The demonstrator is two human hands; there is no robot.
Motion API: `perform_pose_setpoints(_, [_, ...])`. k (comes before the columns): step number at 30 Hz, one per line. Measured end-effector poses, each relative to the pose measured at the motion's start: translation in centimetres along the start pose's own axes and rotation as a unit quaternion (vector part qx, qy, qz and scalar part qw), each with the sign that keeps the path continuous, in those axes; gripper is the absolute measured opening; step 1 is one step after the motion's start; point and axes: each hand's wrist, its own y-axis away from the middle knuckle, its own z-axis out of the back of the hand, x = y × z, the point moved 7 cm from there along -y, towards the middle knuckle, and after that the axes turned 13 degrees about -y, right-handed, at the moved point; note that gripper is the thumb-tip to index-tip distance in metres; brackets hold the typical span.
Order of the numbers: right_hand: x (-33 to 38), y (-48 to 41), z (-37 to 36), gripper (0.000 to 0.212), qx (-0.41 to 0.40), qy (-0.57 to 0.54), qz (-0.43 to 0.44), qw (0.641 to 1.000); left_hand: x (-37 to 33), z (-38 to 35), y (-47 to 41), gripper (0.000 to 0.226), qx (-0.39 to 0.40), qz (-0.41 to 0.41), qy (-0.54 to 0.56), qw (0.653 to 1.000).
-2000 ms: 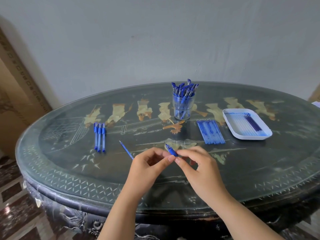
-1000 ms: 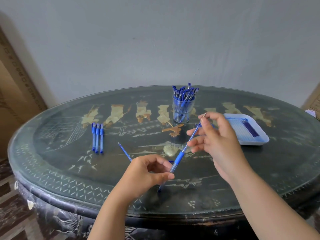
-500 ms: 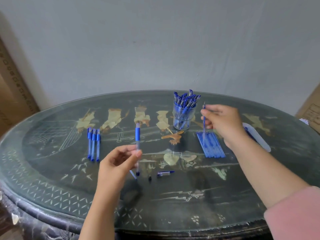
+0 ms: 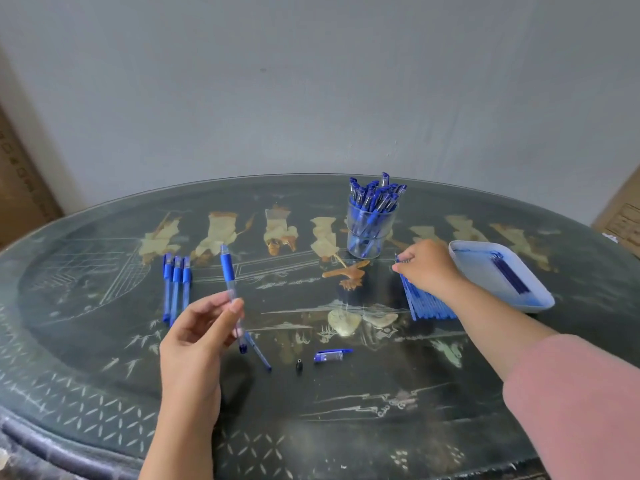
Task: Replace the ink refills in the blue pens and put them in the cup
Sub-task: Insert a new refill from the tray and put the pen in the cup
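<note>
My left hand [image 4: 201,327] pinches an open blue pen barrel [image 4: 228,275] near its lower end and holds it almost upright above the table. My right hand [image 4: 429,268] lies over the far end of a row of blue refills [image 4: 429,308], its fingertips pinching one refill there. Behind it stands the clear cup [image 4: 370,233], full of blue pens. On the table in front of me lie a loose refill [image 4: 258,355], a blue pen cap [image 4: 332,355] and a small black tip [image 4: 299,364]. Three blue pens [image 4: 176,282] lie side by side at the left.
A white tray [image 4: 540,299] with several refills [image 4: 510,275] sits right of my right hand. The dark oval table [image 4: 346,427] has a glass top and a rounded front edge. A grey wall is behind it, with cardboard boxes at both sides.
My right hand pulled the refill out of the pen, carried it right and came down onto the row of refills. My left hand raised the barrel upright. Cap and tip now lie on the table.
</note>
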Motion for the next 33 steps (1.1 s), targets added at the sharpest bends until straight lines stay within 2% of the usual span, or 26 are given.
perform_pose_setpoints(4, [-0.2,-0.2,-0.7,0.022,0.013,0.035,0.004,0.999,0.0,-0.1,0.1,0.015,0.006,-0.007,-0.010,1.000])
perform_pose_setpoints(10, [0.1,-0.1,-1.0,0.023,0.005,0.083,0.021,0.996,-0.2,-0.2,0.2,0.015,0.012,-0.005,-0.010,1.000])
perform_pose_setpoints(20, [-0.5,-0.2,-1.1,0.024,-0.022,0.060,0.043,0.997,-0.3,-0.4,0.3,0.017,0.019,0.005,-0.014,1.000])
perform_pose_setpoints(23, [-0.7,0.0,-1.0,0.027,-0.023,0.051,0.045,0.997,-0.5,-0.5,0.4,0.023,0.022,0.006,-0.018,1.000])
perform_pose_setpoints(26, [-0.7,0.3,-0.8,0.027,-0.027,0.037,0.053,0.998,-0.7,-0.6,0.5,0.042,0.025,0.002,-0.021,0.999])
perform_pose_setpoints(31, [-2.3,1.4,3.0,0.013,-0.111,0.004,0.056,0.992,-0.6,-0.5,0.5,0.042,0.027,-0.005,-0.024,0.999])
perform_pose_setpoints(33, [-4.2,1.8,6.0,0.020,-0.165,0.045,0.027,0.985,-0.6,-0.6,0.6,0.038,0.029,0.000,-0.019,0.999])
